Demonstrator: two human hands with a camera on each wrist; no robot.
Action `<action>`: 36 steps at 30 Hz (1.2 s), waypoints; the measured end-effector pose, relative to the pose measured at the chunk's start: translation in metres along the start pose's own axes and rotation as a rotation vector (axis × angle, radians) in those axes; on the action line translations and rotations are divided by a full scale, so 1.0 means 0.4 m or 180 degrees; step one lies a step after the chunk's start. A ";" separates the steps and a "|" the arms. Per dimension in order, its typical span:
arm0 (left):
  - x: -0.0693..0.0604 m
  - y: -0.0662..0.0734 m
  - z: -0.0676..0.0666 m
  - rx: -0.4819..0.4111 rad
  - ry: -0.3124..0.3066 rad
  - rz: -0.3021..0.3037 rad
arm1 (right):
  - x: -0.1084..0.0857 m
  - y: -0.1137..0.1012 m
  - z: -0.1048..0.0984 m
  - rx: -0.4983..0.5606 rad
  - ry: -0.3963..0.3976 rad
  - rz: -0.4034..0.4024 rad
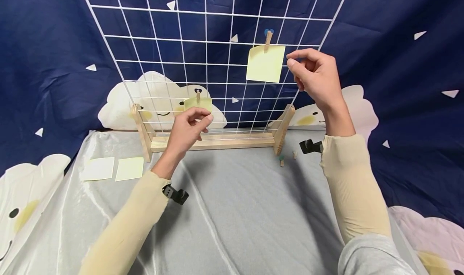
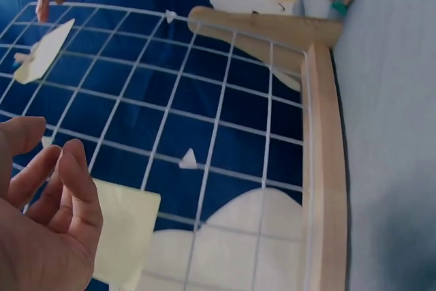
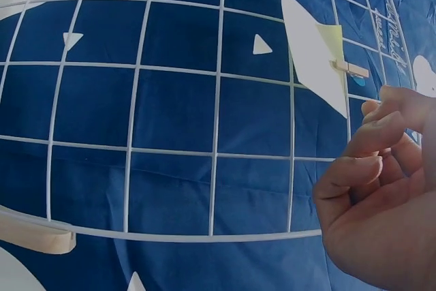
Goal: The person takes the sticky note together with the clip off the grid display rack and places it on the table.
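Note:
A pale yellow sticky note hangs on the upper right of a white wire grid, clipped at its top by a small wooden clothespin with a blue heart. Just right of that note, my right hand is raised with loosely bent fingers, gripping nothing. Lower on the grid a second yellow note hangs from another clothespin with a dark heart. My left hand is in front of this note and hides its lower part in the head view. Its fingers are loosely curled and hold nothing.
The grid stands in a wooden base on a grey cloth-covered table. Left of it lie a white note and a yellow note. Two small clothespins lie by the base's right foot. A dark blue curtain hangs behind.

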State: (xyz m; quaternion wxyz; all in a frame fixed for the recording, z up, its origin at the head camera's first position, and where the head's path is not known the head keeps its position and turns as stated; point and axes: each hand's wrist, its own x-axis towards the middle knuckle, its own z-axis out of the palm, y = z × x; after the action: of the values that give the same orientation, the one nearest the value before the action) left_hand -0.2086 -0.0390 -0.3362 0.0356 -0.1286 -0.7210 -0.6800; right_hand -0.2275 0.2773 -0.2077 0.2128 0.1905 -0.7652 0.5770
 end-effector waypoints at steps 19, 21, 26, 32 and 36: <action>0.062 0.070 0.086 -0.0087 -0.0173 0.0232 | 0.057 -0.033 0.023 -0.0304 -0.0103 -0.0011; 0.068 0.075 0.094 -0.0153 -0.0172 0.0199 | 0.063 -0.036 0.026 -0.0254 -0.0117 -0.0019; 0.093 0.087 0.121 -0.0385 -0.0133 0.0065 | 0.073 -0.046 0.030 -0.0289 -0.0143 -0.0023; 0.119 0.104 0.151 -0.0613 -0.0045 -0.0005 | 0.085 -0.059 0.036 -0.0476 -0.0188 0.0034; 0.130 0.112 0.171 -0.0679 -0.0042 -0.0016 | 0.094 -0.067 0.042 -0.0523 -0.0206 0.0072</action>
State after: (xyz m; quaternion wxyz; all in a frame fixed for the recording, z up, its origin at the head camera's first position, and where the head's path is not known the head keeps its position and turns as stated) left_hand -0.2399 0.0376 -0.2857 0.0153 -0.1343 -0.6450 -0.7521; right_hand -0.2464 0.2524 -0.1696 0.1964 0.1823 -0.8185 0.5081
